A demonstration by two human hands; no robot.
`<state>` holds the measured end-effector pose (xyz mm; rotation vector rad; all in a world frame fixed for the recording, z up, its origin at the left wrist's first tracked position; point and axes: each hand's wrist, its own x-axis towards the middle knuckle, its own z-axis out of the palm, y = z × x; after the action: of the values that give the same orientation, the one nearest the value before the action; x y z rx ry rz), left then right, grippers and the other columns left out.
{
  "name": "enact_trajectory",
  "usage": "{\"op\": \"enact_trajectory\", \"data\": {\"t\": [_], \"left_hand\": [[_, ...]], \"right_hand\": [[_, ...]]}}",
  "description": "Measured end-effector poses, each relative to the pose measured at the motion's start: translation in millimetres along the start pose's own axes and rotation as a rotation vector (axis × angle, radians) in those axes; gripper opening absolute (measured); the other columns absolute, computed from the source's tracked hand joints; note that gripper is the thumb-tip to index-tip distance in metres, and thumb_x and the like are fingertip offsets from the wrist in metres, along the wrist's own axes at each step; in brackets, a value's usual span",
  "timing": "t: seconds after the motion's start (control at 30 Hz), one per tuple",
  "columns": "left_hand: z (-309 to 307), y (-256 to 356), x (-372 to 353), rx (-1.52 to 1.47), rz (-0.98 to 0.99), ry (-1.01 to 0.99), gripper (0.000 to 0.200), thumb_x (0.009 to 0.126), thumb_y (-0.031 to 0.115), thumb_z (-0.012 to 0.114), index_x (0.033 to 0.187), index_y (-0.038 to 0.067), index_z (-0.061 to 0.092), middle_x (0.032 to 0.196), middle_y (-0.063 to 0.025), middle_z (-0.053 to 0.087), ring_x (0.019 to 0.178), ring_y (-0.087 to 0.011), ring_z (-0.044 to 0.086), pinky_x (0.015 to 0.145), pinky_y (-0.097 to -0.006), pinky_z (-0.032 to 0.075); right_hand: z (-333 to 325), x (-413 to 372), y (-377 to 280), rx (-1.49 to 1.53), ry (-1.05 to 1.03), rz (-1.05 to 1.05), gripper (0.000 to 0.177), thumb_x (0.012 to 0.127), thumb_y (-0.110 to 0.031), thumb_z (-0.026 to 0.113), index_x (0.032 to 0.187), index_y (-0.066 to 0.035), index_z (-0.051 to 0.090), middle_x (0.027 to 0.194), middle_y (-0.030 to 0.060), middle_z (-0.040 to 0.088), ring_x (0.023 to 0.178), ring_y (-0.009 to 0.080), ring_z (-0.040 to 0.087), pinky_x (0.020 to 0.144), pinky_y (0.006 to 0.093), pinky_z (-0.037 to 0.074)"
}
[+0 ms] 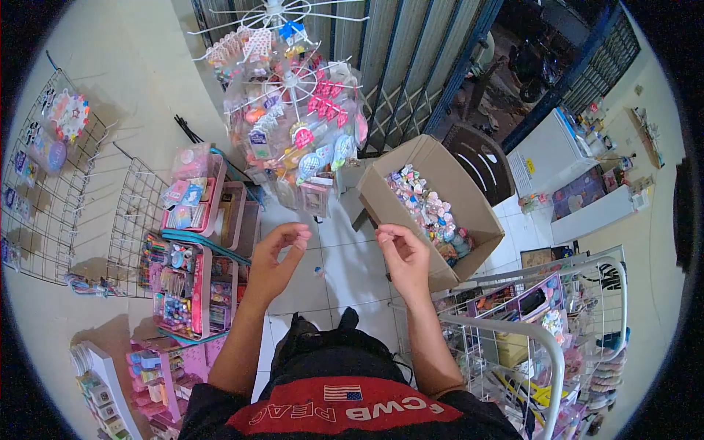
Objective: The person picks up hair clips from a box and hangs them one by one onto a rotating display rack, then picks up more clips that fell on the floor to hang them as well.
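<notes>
Both my hands are raised in front of my body at about the same height, apart from each other over the white tiled floor. My left hand (275, 260) has its fingers curled round toward the thumb, the tips close together. My right hand (407, 258) makes a similar pinch, facing the left one. Anything between the fingertips is too small or thin to make out. Close to my right hand stands an open cardboard box (462, 183) holding many small colourful trinkets (425, 202). Beyond my left hand hangs a rotating wire display rack (293, 77) full of packaged accessories.
A tiered pink cart (202, 293) with stationery stands at left, beside wire grid panels (66, 183) on the wall. White wire shelving (506, 326) is close at right. A brown plastic chair (480, 158) sits behind the box, near a folding metal gate (411, 66).
</notes>
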<state>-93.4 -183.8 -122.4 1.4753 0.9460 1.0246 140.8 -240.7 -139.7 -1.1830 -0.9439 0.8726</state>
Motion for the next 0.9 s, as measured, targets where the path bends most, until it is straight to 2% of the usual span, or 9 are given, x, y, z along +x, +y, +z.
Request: {"op": "enact_trajectory", "data": {"t": [0.23, 0.3, 0.5, 0.9], "left_hand": [[-23, 0, -9, -0.003, 0.02, -0.049, 0.021, 0.092, 0.007, 0.06, 0.112, 0.002, 0.06, 0.107, -0.0089, 0.065, 0.103, -0.0158, 0.062, 0.093, -0.0311, 0.046], [-32, -1, -14, -0.016, -0.007, -0.071, 0.024, 0.093, 0.007, 0.056, 0.116, 0.001, 0.058, 0.107, -0.0082, 0.064, 0.103, -0.0151, 0.059, 0.094, -0.0293, 0.043], [-62, -17, -33, 0.029, -0.014, -0.115, 0.024, 0.093, 0.006, 0.056, 0.117, 0.0, 0.057, 0.106, -0.0083, 0.064, 0.102, -0.0139, 0.057, 0.092, -0.0284, 0.042], [-55, -125, -63, 0.011, -0.228, -0.037, 0.02, 0.092, 0.004, 0.057, 0.112, 0.001, 0.06, 0.104, -0.0071, 0.064, 0.101, -0.0144, 0.059, 0.091, -0.0281, 0.044]], "right_hand": [[26, -18, 0, -0.023, 0.036, -0.005, 0.017, 0.091, -0.002, 0.063, 0.107, 0.001, 0.065, 0.098, 0.0044, 0.066, 0.091, 0.0103, 0.061, 0.083, 0.0251, 0.048], [37, -27, 2, -0.021, 0.044, -0.014, 0.017, 0.091, -0.002, 0.063, 0.107, 0.001, 0.065, 0.098, 0.0046, 0.066, 0.09, 0.0103, 0.061, 0.083, 0.0251, 0.048], [64, -54, 21, -0.066, 0.064, -0.007, 0.016, 0.09, -0.002, 0.063, 0.105, 0.002, 0.065, 0.1, 0.0059, 0.065, 0.092, 0.0109, 0.06, 0.082, 0.0255, 0.048], [63, -88, 105, -0.055, 0.053, 0.186, 0.016, 0.089, 0.001, 0.064, 0.105, 0.002, 0.065, 0.096, 0.0057, 0.066, 0.09, 0.0106, 0.061, 0.082, 0.0254, 0.048]]}}
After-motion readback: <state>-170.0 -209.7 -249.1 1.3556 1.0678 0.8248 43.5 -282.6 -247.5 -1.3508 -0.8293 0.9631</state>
